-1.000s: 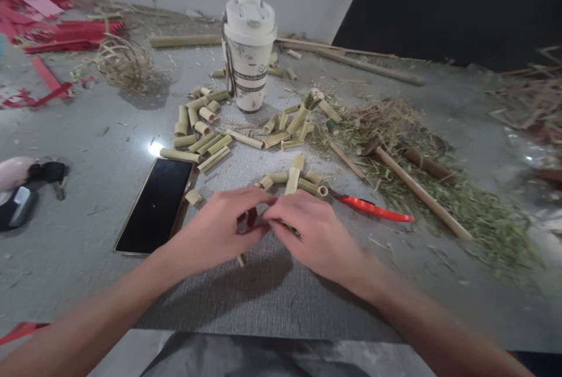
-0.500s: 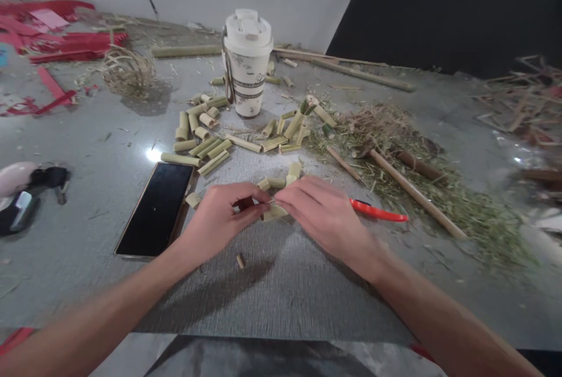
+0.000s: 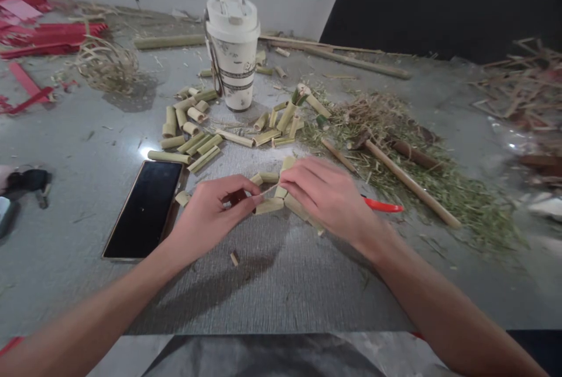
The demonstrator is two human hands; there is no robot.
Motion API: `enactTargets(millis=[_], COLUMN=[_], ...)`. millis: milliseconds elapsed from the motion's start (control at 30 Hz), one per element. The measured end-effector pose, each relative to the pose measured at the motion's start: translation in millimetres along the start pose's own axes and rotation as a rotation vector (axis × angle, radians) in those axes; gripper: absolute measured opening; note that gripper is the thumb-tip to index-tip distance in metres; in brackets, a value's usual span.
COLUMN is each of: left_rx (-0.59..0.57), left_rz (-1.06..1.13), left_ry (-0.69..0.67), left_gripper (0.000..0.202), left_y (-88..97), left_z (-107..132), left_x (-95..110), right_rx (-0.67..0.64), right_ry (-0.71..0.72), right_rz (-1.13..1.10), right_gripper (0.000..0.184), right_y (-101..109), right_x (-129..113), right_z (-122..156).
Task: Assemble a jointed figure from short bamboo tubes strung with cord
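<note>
A person's two bare forearms reached in from the bottom edge over a grey tabletop [image 3: 281,283]. The left hand [image 3: 211,210] and the right hand [image 3: 327,192] met near the middle, and both held a short bamboo piece [image 3: 268,206] just above the surface. The left fingers [image 3: 246,198] were curled shut and pinched its left end together with a small dark red thing too hidden to identify. The right fingers [image 3: 292,177] were bent closed over its right end.

A tiny bamboo offcut [image 3: 234,259] lay on the tabletop just below the hands. A black phone [image 3: 143,209] lay face up just beside the left hand. A red-handled tool [image 3: 383,206] stuck out from behind the right hand.

Farther back, many cut bamboo segments [image 3: 193,143] were scattered in front of a white lidded cup [image 3: 232,49]. To the right, long sticks [image 3: 410,184] lay across a heap of green shavings [image 3: 461,201]. Red strips [image 3: 48,34] and a loose coil of thin strips [image 3: 103,64] lay at the far left.
</note>
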State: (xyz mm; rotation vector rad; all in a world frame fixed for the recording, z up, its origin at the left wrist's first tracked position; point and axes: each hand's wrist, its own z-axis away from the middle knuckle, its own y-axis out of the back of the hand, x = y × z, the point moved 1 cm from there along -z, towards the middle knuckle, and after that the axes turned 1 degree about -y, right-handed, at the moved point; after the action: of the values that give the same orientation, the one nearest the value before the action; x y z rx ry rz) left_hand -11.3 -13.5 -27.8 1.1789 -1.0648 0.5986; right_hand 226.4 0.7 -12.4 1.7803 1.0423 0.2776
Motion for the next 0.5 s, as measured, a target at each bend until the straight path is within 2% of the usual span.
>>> enactTargets(millis=[267,367,500], left_rx=[-0.015,0.018,0.067], left_rz=[0.053,0.126,0.282], left_ry=[-0.163,-0.170,-0.112], left_gripper=[0.022,0.021,0.014], left_y=[-3.1,-5.6,-9.9], left_z=[0.2,1.5,2.8], left_x=[1.2,-0.2,-4.3], right_rx=[0.104,0.077,0.024], right_ry=[-0.081,-0.119,-0.128], right_rz=[-0.086,-0.106,-0.115], right_gripper=[0.018,0.016,0.020], right_y=[-12.9,-19.8,-25.7], right_x=[-6.6,-9.4,-14.0], right_z=[-1.8,-2.2,-1.1])
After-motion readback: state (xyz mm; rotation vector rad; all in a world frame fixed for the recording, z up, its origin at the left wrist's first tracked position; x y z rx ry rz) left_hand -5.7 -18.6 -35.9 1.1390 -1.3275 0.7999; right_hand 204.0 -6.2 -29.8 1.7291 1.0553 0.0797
